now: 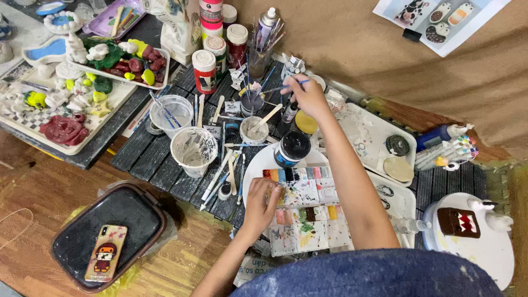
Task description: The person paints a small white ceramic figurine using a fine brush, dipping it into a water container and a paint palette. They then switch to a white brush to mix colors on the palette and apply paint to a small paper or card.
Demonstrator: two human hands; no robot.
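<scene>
Right hand [309, 97] stretched out over the dark slatted counter [144, 155], fingers [301, 88] pinched around a thin blue-handled paintbrush [286, 86]. Brush held nearly level, pointing left toward a clear cup crammed with brushes [258, 55], tip just short of it. Directly below the hand, a small yellow-lidded jar [306, 122]; a little nearer, a black-lidded paint jar [292, 148] standing on the round white plate [254, 170].

Left hand [262, 204] lying on the left edge of a paint-smeared watercolour palette [308, 212], fingers [270, 190] curled loosely over the top-left wells, touching the palette, gripping nothing visible.

Left of the palette, a grey-streaked plastic cup [193, 149], a clear water cup with a blue brush in it [171, 114], and a small pot with a wooden stick [254, 129]. Farther back, red-labelled paint bottles [204, 70]. At far left, a tray of painted clay pieces [49, 104]. On the wooden floor [33, 198], a black tray [110, 225] carrying a phone in a cartoon case [105, 252]. At far right, a white round board with a brown toothy figure [461, 221].
</scene>
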